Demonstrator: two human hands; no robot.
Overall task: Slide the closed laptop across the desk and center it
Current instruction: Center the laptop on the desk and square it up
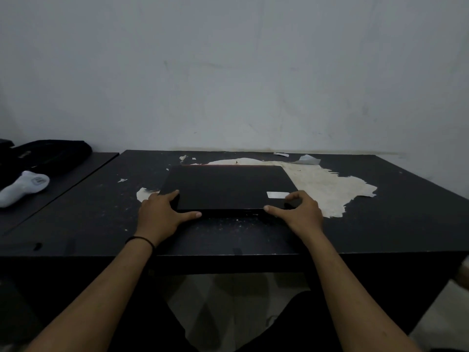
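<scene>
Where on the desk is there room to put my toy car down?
Bare room: the desk right of the laptop, past the peeled patch, and the left part towards the seam. Crowded: the middle, where both hands hold the laptop.

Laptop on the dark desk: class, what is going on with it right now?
A person grips the closed black laptop at its two near corners, the left hand on the left corner, the right hand on the right. It lies flat on the scuffed black desk, partly covering a pale peeled patch. A white sock lies far left.
</scene>
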